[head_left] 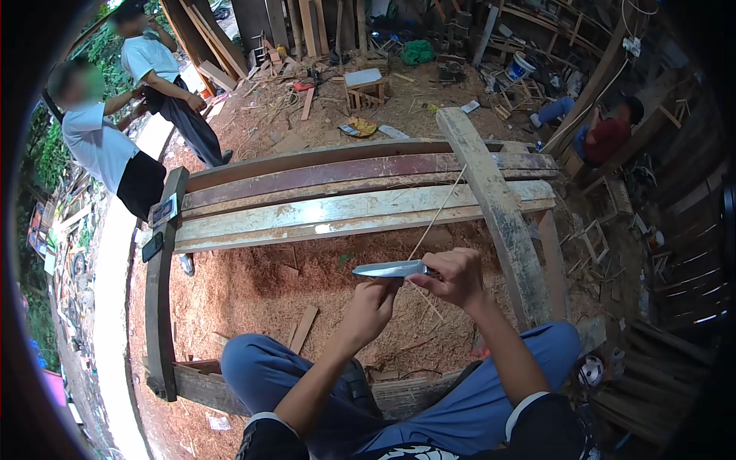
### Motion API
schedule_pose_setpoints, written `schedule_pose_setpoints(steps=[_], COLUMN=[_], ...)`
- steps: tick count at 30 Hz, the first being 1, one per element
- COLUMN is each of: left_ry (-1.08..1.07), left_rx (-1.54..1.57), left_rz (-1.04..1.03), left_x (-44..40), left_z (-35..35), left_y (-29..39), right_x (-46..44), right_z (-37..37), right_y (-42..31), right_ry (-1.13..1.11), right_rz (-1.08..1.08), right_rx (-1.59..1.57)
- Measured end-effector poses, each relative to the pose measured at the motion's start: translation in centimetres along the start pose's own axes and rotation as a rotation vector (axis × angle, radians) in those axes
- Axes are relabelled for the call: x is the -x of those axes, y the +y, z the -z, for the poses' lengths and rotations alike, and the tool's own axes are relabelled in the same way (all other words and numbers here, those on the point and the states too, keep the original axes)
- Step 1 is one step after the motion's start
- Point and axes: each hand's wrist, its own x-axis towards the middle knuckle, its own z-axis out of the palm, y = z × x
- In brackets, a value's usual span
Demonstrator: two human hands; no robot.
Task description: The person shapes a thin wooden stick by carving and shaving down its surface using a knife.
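My right hand (456, 277) is closed around the handle of a knife (387, 269), its broad shiny blade pointing left. Just below the blade, my left hand (372, 305) is closed, its fingertips at a thin pale strip of wood (441, 213). The strip slants up and right from the blade toward the leaning plank, and a thin length also shows below my right hand. Where the strip passes between my fingers and the blade is hidden. Both hands are above the shavings, between my knees.
Long beams (345, 207) lie across a wooden frame ahead, with a thick plank (491, 199) slanting over them. A phone (152, 246) rests on the left beam. Two people (115, 130) stand at the left; another person (613, 130) sits at the right. Shavings (253, 291) cover the ground.
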Motion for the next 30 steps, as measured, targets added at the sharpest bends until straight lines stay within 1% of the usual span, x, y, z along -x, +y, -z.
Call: schedule_pose_setpoints(steps=[2,4,5,7,8,10,11,13,14,16,18,19,22,24,25,27,28,30], left_ry=[0.071,-0.006,-0.045,-0.063,-0.073,-0.067,-0.065,-0.091,-0.110,-0.073,-0.027,-0.062,-0.005,-0.029,-0.043,-0.135,-0.181,-0.151], left_rx=[0.005,0.015,0.020,0.007,-0.001,0.030,0.049,0.001,-0.026,-0.027,-0.024,0.043,0.009,0.082,0.119,0.004,-0.052,0.012], left_rz=[-0.147,0.122,0.256,0.160,0.111,0.167,0.195,0.270,0.308,0.200,0.091,0.195,0.013,0.165,0.242,0.282,0.303,0.251], left_x=[-0.1,-0.4,-0.5,0.4,0.7,0.7,0.6,0.6,0.7,0.6,0.4,0.3,0.1,-0.2,-0.2,0.0,0.1,0.6], left_z=[-0.4,1.1,1.7,1.5,1.5,1.5,1.3,1.3,1.3,1.1,0.9,1.1,0.5,1.0,1.4,2.5,2.8,2.1], left_y=[-0.6,2.2,3.2,2.4,2.1,2.2,2.2,1.3,1.0,1.0,1.2,1.6,0.1,1.2,2.3,4.2,4.6,2.7], right_x=[-0.1,0.0,0.0,-0.2,0.1,0.5,0.7,1.2,1.0,0.6,0.6,0.6,0.4,0.0,-0.1,0.2,0.6,0.6], right_z=[0.0,0.3,0.7,1.8,2.0,2.4,1.3,-0.9,-1.1,-1.0,-0.3,-0.1,-0.1,0.2,0.5,1.5,2.2,3.1], right_y=[0.3,1.2,2.2,4.4,4.4,4.1,3.1,-0.1,-0.7,-1.9,-0.7,-0.2,-0.1,0.4,1.0,2.9,3.6,4.7], right_ry=[0.005,-0.012,0.040,0.149,0.128,0.078,0.120,0.024,0.008,-0.020,-0.020,-0.018,-0.017,-0.017,0.010,0.064,0.060,0.054], right_rz=[-0.019,-0.042,-0.125,-0.288,-0.339,-0.424,-0.327,-0.134,-0.103,-0.039,-0.008,0.004,0.015,0.034,-0.063,-0.255,-0.313,-0.415], right_rx=[0.026,0.081,0.108,0.163,0.118,0.031,0.049,0.004,-0.017,-0.067,-0.048,-0.017,0.031,0.064,0.092,0.152,0.135,0.101])
